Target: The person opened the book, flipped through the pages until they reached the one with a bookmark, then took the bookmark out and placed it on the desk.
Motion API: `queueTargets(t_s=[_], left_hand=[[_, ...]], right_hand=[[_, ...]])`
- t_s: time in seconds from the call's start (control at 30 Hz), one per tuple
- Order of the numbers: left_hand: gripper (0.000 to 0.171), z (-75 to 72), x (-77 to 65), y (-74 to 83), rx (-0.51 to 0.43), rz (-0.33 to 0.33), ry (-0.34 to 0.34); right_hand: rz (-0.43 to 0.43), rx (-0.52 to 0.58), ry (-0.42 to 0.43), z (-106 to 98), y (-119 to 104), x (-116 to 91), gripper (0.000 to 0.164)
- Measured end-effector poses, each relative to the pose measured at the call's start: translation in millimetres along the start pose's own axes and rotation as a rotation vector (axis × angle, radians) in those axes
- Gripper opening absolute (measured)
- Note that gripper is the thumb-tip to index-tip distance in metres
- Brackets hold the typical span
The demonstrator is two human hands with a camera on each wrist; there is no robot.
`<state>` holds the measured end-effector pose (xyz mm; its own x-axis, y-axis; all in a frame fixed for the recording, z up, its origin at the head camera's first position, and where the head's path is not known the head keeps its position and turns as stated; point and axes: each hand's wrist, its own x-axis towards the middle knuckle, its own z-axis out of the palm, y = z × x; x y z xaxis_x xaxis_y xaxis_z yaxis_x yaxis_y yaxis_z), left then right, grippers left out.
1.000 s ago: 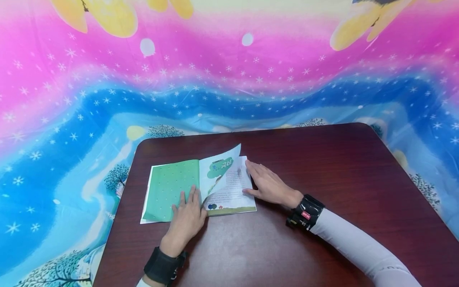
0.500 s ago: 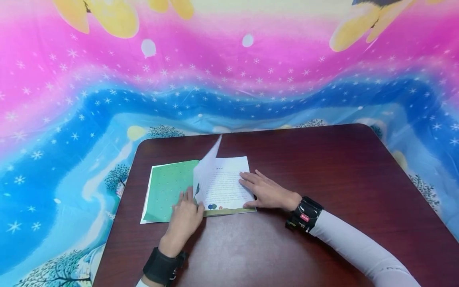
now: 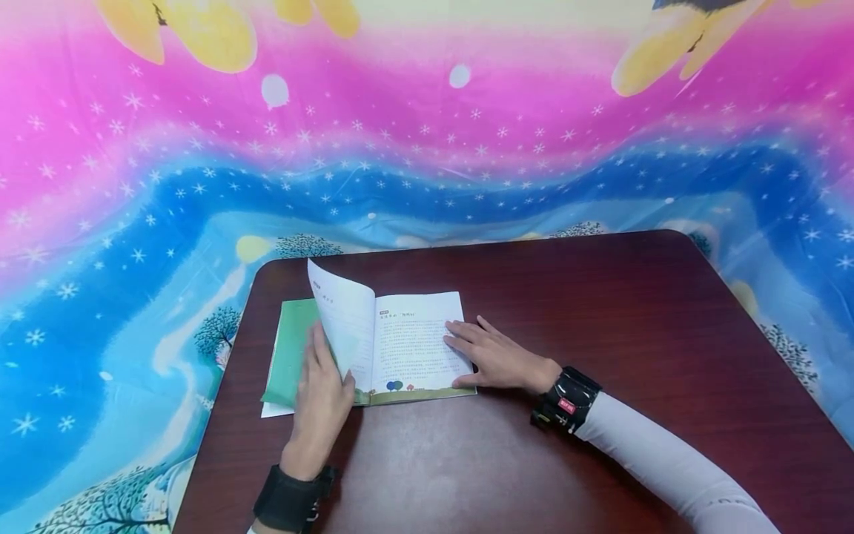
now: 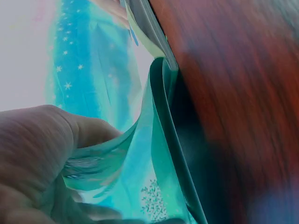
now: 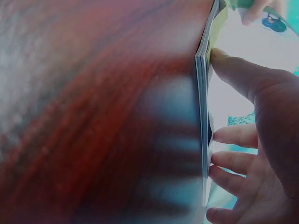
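An open book point(image 3: 416, 341) lies on the table, with a page of printed text on its right side. One white page point(image 3: 347, 319) stands curved up from the spine, leaning left over the green sheet point(image 3: 287, 348). My left hand point(image 3: 320, 400) holds this raised page near its lower edge, thumb on the near side and fingers behind. In the left wrist view the page point(image 4: 103, 163) passes between thumb and fingers. My right hand point(image 3: 503, 356) rests with spread fingers on the right page's outer edge. The right wrist view shows its thumb and fingertips touching the book's edge point(image 5: 203, 126).
The dark red-brown table point(image 3: 634, 311) extends to the right of the book and in front of it. A colourful printed cloth point(image 3: 427, 148) hangs behind and beside the table. Black bands point(image 3: 570, 397) with cameras sit on both wrists.
The raised page has swung from right to left over the spine, uncovering a text page. My left hand has shifted left and taken hold of it. My right hand has moved onto the right page.
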<state>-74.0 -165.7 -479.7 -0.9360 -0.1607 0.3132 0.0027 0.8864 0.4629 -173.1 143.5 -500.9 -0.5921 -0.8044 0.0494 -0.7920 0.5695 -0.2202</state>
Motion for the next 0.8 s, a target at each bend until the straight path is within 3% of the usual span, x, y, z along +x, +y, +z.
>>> queueTargets(t_s=[0.2,0.43,0.57,0.67,0.8], left_hand=[[0.126,-2.9,2.2,-6.2,0.129,0.044,0.075],[0.118,-2.2,3.1,-9.6,0.199,0.104,0.086],[0.113,-1.0,2.5,-9.6,0.224,0.120,0.039],[0.105,-0.2,1.1,-8.7,0.242,0.140,-0.039],[0.082,0.9,-3.1,-6.0,0.241,0.192,-0.173]], right_hand=[[0.003,-0.002,-0.004,0.9,0.4,-0.9,0.089],[0.005,-0.005,-0.013,0.6,0.9,-1.2,0.090],[-0.001,0.011,-0.028,-0.8,2.4,-1.1,0.092],[-0.013,0.041,-0.034,-2.7,4.2,-1.5,0.095],[-0.032,0.077,-0.037,-4.6,6.6,-2.2,0.097]])
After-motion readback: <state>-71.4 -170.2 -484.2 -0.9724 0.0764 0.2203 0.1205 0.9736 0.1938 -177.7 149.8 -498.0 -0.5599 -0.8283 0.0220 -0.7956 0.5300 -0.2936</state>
